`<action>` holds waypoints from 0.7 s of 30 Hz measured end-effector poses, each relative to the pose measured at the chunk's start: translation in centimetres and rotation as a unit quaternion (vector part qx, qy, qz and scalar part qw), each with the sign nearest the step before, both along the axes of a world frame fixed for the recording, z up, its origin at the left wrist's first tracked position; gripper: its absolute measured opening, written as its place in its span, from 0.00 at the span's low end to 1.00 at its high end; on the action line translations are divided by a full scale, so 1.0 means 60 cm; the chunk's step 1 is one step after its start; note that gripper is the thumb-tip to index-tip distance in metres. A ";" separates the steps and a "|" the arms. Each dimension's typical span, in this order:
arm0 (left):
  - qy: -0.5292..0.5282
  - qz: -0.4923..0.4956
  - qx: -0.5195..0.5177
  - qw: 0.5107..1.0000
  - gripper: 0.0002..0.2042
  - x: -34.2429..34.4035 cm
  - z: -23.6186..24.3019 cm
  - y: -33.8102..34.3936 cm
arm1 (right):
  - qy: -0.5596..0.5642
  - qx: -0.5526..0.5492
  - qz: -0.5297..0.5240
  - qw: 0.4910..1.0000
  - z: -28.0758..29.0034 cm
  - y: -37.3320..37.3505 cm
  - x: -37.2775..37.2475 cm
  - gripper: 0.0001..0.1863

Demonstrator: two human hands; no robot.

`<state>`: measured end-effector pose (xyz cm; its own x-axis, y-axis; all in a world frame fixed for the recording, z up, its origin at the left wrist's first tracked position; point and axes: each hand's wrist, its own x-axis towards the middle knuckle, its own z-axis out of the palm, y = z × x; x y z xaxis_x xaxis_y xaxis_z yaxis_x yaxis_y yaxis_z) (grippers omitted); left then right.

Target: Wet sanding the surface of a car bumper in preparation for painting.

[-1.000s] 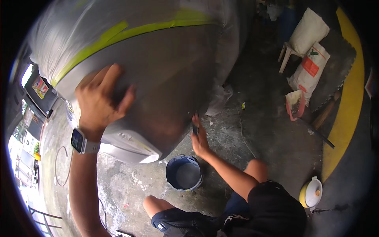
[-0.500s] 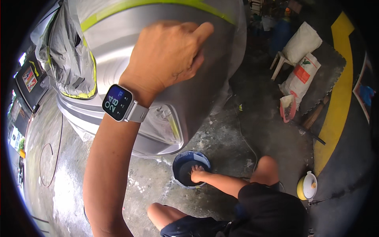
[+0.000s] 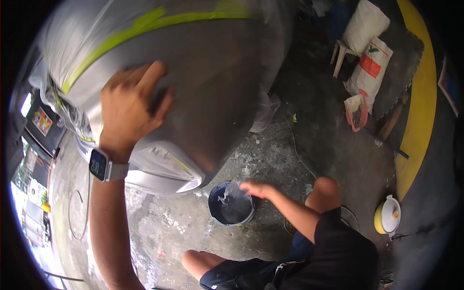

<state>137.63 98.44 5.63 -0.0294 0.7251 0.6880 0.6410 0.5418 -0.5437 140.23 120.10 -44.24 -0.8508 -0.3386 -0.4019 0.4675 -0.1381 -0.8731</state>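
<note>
My left hand point(image 3: 133, 104), with a smartwatch point(image 3: 100, 164) on its wrist, presses on the grey car body panel point(image 3: 208, 96). Its fingers are curled, and whatever lies under them is hidden. Yellow-green masking tape point(image 3: 121, 36) borders the panel, with clear plastic sheeting point(image 3: 92, 29) beyond it. Low at the panel's corner sits a pale lamp recess point(image 3: 169, 166). My right hand point(image 3: 257, 189) is over the rim of a dark blue bucket point(image 3: 211, 208), blurred, its fingers stretched out. A splash of water point(image 3: 234, 188) shows beside the fingertips.
On the right, a white sack point(image 3: 366, 26) rests on a plastic stool point(image 3: 342, 54). Near it are another sack point(image 3: 372, 65), a pink scoop point(image 3: 356, 113) and a broom point(image 3: 390, 121). A yellow-white pot point(image 3: 388, 216) sits by the yellow floor stripe point(image 3: 419, 121). A thin hose point(image 3: 72, 212) curls at left.
My left hand has moved left and down across the panel as the view shifted. My right hand has come up out of the bucket's water, which now splashes.
</note>
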 end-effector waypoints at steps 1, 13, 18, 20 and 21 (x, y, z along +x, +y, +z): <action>-0.006 0.008 -0.004 1.000 0.10 0.002 0.000 0.005 | 0.027 -0.033 -0.043 0.998 0.036 0.048 -0.019 0.24; -0.003 0.127 -0.044 0.991 0.16 0.010 0.005 0.042 | 0.540 0.273 -0.499 0.620 0.515 0.303 -0.382 0.28; -0.009 0.135 -0.042 0.990 0.15 0.003 0.000 0.035 | 0.519 0.324 -0.484 0.625 0.523 0.313 -0.502 0.31; -0.002 0.144 -0.048 0.988 0.14 0.001 -0.001 0.035 | 0.543 0.278 -0.497 0.617 0.560 0.346 -0.527 0.31; 0.000 0.145 -0.045 0.988 0.14 0.000 -0.001 0.036 | 0.554 0.273 -0.514 0.596 0.572 0.356 -0.526 0.30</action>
